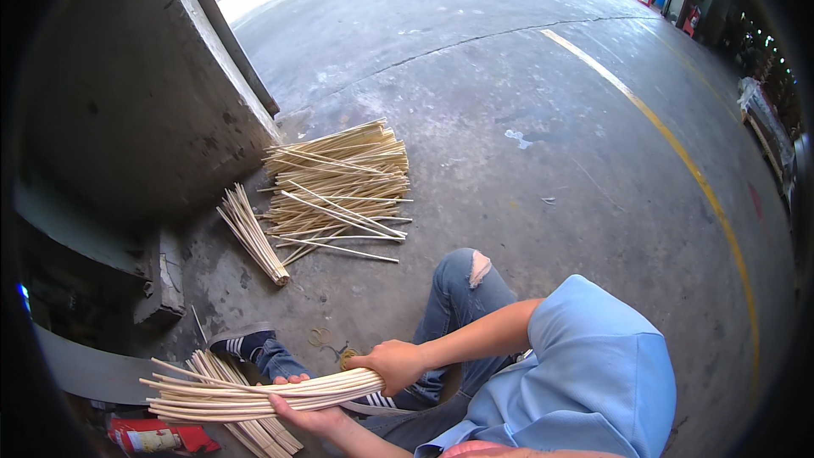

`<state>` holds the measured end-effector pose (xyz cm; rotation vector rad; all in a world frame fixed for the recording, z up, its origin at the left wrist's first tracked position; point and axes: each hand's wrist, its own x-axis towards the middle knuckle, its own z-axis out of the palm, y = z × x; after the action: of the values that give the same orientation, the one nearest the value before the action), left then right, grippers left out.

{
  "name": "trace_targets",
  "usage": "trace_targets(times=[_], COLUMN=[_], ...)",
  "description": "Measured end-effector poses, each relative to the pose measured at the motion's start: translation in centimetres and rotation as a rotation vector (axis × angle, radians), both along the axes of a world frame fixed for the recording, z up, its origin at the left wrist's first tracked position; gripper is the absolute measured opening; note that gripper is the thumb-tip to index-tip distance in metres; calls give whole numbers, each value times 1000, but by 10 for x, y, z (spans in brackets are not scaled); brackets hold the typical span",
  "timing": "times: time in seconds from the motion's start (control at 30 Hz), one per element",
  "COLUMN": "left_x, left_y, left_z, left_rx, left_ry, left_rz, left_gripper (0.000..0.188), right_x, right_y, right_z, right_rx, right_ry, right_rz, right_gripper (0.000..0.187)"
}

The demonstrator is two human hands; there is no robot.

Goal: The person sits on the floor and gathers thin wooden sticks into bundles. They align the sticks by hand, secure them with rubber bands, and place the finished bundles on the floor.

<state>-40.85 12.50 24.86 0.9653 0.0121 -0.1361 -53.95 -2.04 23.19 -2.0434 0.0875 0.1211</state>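
From my end, I have the left hand [298, 400] wrapped partway along a thick bundle of slender, pale wooden sticks [233, 400], thumb on the near side and fingertips on the far side, closed as far as that thickness allows. The right hand [397, 366] is curled over the end nearest the blue cloth shirt [585, 365]; it looks closed on the sticks, though its underside is hidden and I cannot tell how firm that hold is. The opposite ends fan out unevenly.

I judge the bundling to be partway along. Near the edge of the floor [526, 195] by the grey wall [127, 59], a narrow sheaf of pale sticks [253, 236] looks gathered, though I make out no tie. A low stack of sticks [261, 438] lies below the held bundle. Left to do, I reckon: evening this bundle, then working through the large, loose, straw-coloured stick pile [339, 171] beside that sheaf.
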Motion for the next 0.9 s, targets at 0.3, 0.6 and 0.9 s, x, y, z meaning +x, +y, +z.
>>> trace_targets(times=[0.3,0.6,0.9], left_x=[-25,-22,-35], left_y=[3,-11,-6], left_z=[-12,5,-6], left_rx=[21,164,196], left_ry=[87,62,91], left_rz=[32,110,212], left_gripper=[55,47,53], right_x=[25,0,31], right_y=[19,5,13], right_z=[9,-15,3], right_rx=[48,-189,121], right_ry=[-164,-26,-165], right_rz=[36,33,184], right_gripper=[82,79,95])
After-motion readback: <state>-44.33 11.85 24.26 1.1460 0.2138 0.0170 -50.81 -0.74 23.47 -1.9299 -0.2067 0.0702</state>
